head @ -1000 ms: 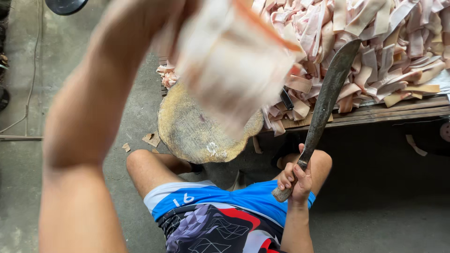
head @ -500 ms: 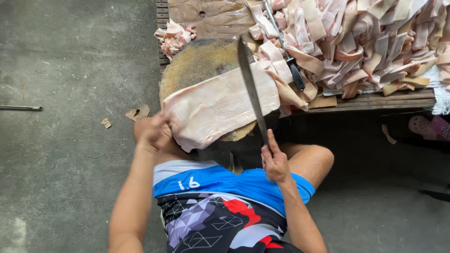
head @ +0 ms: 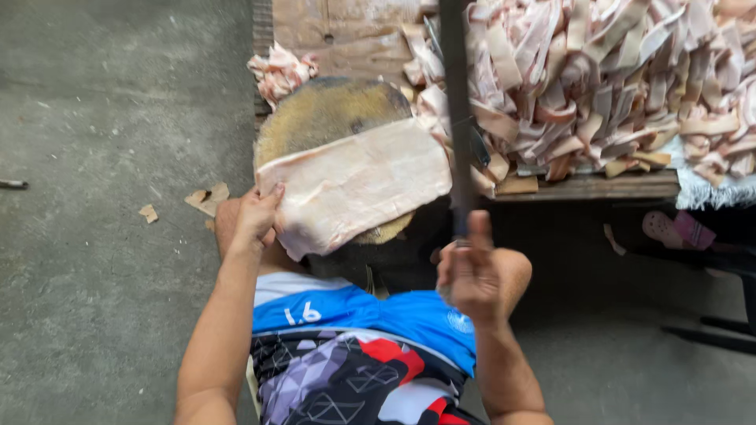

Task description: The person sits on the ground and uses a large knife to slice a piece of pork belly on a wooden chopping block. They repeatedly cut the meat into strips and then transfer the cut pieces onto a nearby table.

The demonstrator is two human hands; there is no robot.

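Gripping raised cleaver, right hand closed; left hand pinching pale slab edge.

The slab of pork skin is showing a pale, moist, slightly glossy surface. The round chopping block is presenting as worn, rough wood, stained dark. The long knife blade is reading as dull dark metal. The platform is appearing as weathered wooden planking. The floor is looking like matt, rough concrete.
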